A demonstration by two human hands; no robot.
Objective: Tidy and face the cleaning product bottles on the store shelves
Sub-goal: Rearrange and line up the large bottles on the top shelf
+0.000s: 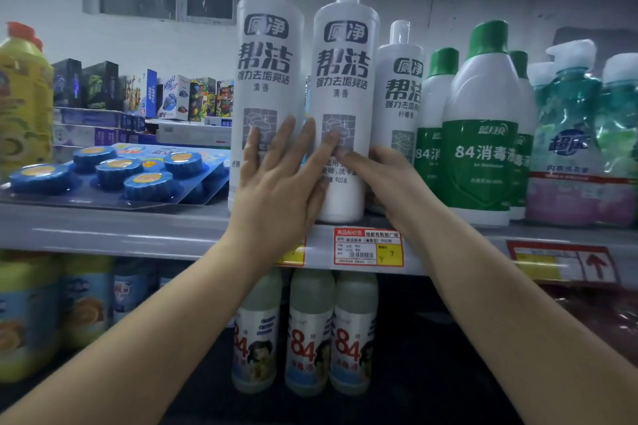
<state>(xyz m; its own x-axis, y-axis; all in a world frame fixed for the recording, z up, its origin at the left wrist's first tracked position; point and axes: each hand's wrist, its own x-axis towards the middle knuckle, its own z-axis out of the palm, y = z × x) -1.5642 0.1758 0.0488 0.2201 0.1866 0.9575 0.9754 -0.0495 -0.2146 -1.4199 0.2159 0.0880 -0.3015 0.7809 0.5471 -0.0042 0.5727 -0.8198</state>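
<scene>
We lay our left hand [276, 179] flat, fingers straight, across two tall white cylindrical plastic bottles [340, 97] at the grey shelf [138, 228] edge; our right hand [376, 171] curls round the nearer one's side, likely squaring its label forward.

Off to the side, away from the bottles.
Left of the hands, blue toilet-block discs [119, 172] lie in blister packs on the shelf [103, 228]; beyond them stand colourful boxes [145, 93]. Just below the hands, a red-and-yellow price tag [368, 247] clings to the shelf edge.
</scene>
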